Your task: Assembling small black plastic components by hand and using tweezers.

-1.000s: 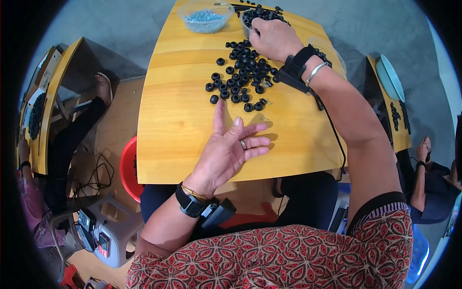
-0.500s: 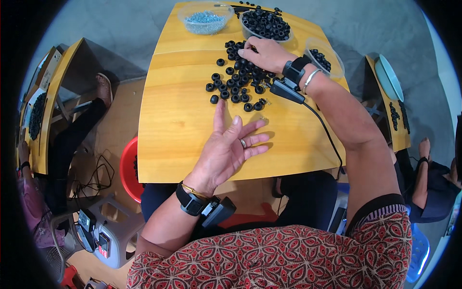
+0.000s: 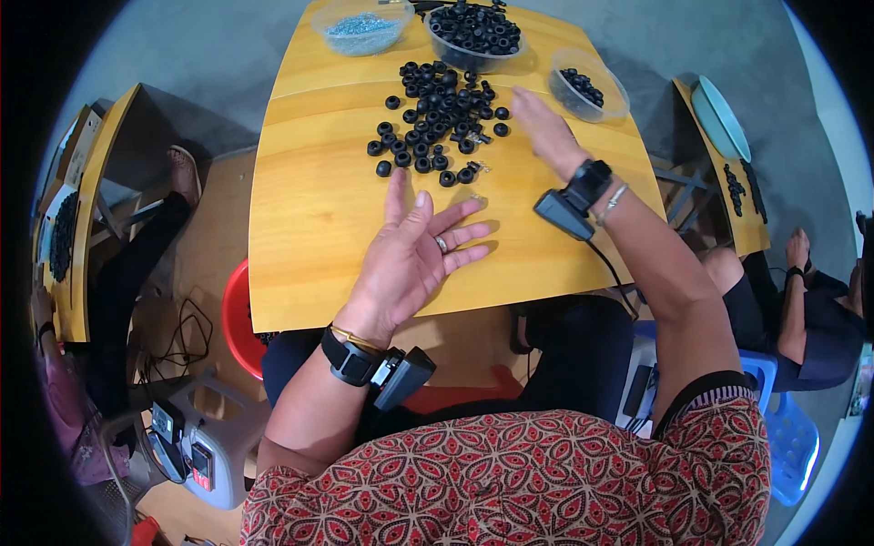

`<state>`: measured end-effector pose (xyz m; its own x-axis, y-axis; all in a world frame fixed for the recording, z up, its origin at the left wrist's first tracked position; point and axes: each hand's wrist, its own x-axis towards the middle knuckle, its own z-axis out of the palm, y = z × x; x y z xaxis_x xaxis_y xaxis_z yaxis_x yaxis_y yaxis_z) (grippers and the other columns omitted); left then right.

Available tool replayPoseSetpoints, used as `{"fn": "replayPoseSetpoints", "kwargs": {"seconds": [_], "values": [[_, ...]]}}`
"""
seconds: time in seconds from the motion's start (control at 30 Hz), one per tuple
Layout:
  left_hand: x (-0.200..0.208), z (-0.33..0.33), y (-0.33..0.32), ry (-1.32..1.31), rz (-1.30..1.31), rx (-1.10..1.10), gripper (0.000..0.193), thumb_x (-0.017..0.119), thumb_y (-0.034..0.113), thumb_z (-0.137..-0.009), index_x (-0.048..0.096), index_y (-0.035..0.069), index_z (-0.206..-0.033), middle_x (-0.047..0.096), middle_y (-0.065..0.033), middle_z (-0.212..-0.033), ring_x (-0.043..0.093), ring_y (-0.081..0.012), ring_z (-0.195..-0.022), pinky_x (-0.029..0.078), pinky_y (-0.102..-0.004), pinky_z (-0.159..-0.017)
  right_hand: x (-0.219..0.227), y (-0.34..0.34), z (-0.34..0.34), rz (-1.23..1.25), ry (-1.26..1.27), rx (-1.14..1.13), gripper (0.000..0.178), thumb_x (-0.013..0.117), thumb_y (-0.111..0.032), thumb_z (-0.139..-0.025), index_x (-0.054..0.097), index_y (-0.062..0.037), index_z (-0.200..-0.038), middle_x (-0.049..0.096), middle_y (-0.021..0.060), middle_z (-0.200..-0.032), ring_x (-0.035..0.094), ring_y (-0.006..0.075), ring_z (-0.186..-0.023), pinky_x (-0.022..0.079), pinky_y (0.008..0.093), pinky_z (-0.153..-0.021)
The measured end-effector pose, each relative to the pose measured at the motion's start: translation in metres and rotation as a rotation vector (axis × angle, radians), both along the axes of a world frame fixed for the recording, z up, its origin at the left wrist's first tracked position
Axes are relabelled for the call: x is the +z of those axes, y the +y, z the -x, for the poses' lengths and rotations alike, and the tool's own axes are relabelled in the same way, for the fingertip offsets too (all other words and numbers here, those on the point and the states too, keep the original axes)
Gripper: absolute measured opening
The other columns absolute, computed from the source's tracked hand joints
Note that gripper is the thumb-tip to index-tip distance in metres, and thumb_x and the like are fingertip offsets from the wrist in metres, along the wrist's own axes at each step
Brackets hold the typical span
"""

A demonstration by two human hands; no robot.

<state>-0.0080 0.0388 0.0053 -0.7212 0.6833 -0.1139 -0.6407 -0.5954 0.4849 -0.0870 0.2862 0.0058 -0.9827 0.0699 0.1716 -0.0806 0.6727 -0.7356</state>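
A loose pile of round black beads with holes (image 3: 428,123) is spread over the yellow wooden table (image 3: 309,255). My left hand (image 3: 414,250) rests palm up just in front of the pile, fingers spread and nothing in it. Its index fingertip reaches the nearest beads. To the right of the pile is my right hand (image 3: 548,135), back upward and somewhat blurred. Its fingertips are partly hidden, so whether it holds anything does not show. A few tiny clear or golden bits (image 3: 481,167) lie beside the beads at the pile's near right.
Along the far side stand a clear bowl of pale blue beads (image 3: 362,35), a fuller bowl of black beads (image 3: 473,36) and a smaller tub (image 3: 590,91) with black pieces. A red basin (image 3: 238,318) sits below the left edge. People sit at side tables left and right.
My right hand has left the pile's far part and moved right and nearer, uncovering beads. My left hand keeps its open pose. The whole view has shifted slightly.
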Motion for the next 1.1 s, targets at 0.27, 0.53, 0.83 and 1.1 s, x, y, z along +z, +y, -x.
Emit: {"fn": "replayPoseSetpoints", "kwargs": {"seconds": [0.27, 0.53, 0.83, 1.1], "values": [[0.006, 0.000, -0.002, -0.018, 0.022, 0.008, 0.059, 0.038, 0.033, -0.090, -0.003, 0.032, -0.132, 0.035, -0.0272, -0.122, 0.050, -0.0322, -0.100, 0.044, -0.0427, -0.084, -0.006, -0.047, 0.023, -0.291, 0.057, 0.026, 0.077, 0.034, -0.054, -0.081, 0.025, 0.0078, -0.126, 0.026, 0.0294, -0.129, 0.021, 0.0399, -0.122, 0.016, 0.0417, -0.102], [0.003, 0.000, -0.001, -0.048, -0.025, -0.010, 0.064, 0.037, 0.029, -0.091, -0.012, 0.035, -0.131, 0.035, -0.0266, -0.121, 0.051, -0.0312, -0.099, 0.044, -0.0430, -0.083, 0.001, -0.074, 0.038, -0.379, -0.045, 0.139, 0.083, 0.029, -0.059, -0.082, 0.017, 0.0079, -0.130, 0.014, 0.0276, -0.135, 0.010, 0.0347, -0.128, 0.010, 0.0370, -0.105], [0.001, -0.001, -0.002, -0.022, 0.009, 0.002, 0.064, 0.040, 0.034, -0.088, -0.006, 0.033, -0.133, 0.036, -0.0251, -0.122, 0.049, -0.0328, -0.102, 0.043, -0.0432, -0.085, 0.023, -0.066, 0.045, -0.124, 0.417, 0.072, 0.044, 0.050, -0.032, -0.080, 0.046, 0.0011, -0.109, 0.052, 0.0172, -0.099, 0.047, 0.0319, -0.096, 0.036, 0.0381, -0.085], [0.001, 0.000, -0.003, -0.041, 0.000, -0.011, 0.060, 0.038, 0.033, -0.090, -0.003, 0.031, -0.133, 0.037, -0.0242, -0.120, 0.051, -0.0310, -0.099, 0.045, -0.0425, -0.084, 0.044, -0.013, 0.126, -0.703, 0.545, 0.035, 0.043, 0.048, -0.036, -0.078, 0.047, -0.0039, -0.107, 0.050, 0.0142, -0.102, 0.044, 0.0300, -0.100, 0.034, 0.0389, -0.087]]}}
